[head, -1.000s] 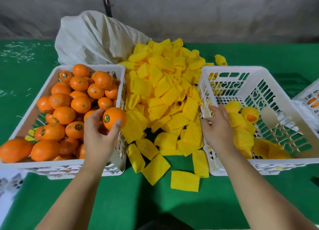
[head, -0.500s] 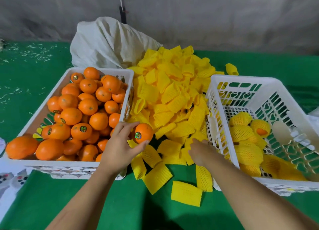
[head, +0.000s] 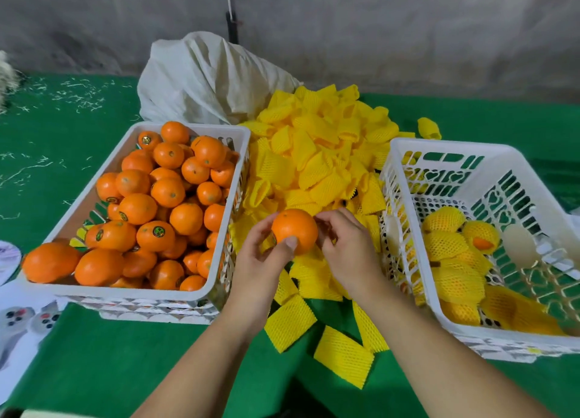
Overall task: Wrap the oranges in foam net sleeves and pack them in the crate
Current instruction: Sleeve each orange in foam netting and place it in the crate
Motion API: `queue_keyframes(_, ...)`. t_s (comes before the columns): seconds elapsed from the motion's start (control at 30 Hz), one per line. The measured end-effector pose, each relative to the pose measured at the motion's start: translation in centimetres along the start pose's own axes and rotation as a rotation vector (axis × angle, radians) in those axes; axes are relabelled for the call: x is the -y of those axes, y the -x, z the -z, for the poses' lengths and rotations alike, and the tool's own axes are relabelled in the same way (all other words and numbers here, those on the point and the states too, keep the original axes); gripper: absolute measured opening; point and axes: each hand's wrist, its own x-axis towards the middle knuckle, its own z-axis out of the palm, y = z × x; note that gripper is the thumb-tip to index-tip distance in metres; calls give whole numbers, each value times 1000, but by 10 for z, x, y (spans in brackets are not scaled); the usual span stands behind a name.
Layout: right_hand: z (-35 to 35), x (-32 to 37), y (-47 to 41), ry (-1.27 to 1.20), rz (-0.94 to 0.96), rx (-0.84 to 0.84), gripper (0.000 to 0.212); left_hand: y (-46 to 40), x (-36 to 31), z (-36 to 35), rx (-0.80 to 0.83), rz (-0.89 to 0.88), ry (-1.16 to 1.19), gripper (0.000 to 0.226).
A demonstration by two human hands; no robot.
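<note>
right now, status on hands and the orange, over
Left hand grips bare orange over sleeve pile. Right hand curled at its side, grip unclear. No sleeve on yet. Path to right crate clear.

Two bare forearms, sleeveless to the frame's edge; left hand (head: pixel 263 262) and right hand (head: pixel 351 250) ungloved, ringless.

I can't see what my right hand (head: pixel 346 248) pinches behind the orange (head: pixel 294 230). Right crate (head: pixel 408 153) cut off at the edge; sticker (head: pixel 159 231) print unreadable.
</note>
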Motion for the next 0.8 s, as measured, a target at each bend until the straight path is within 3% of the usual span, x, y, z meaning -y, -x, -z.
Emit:
queue_keyframes(0.17, -2, 18, 1, -165, -206, -71, 21, -5, -13, -13, 133, 201, 282, 59)
queue_keyframes(0.3, 5, 24, -4, -276, -364, 128, 35, -1, -11, -20, 121, 214, 231, 72)
queue_keyframes(0.43, 23, 22, -10, -277, -388, 284, 16, 1, -8, -7, 208, 253, 380, 83)
queue_keyframes(0.53, 28, 22, -11, -162, -363, 175, 16, 4, -8, -8, 256, 213, 376, 82)
queue_keyframes(0.63, 27, 20, -5, -85, -334, -28, 20, 9, -12, -15, 117, 125, 222, 80)
queue_keyframes(0.8, 21, 33, -1, -84, -307, -14, 29, 17, -17, -16, 195, 87, 42, 66)
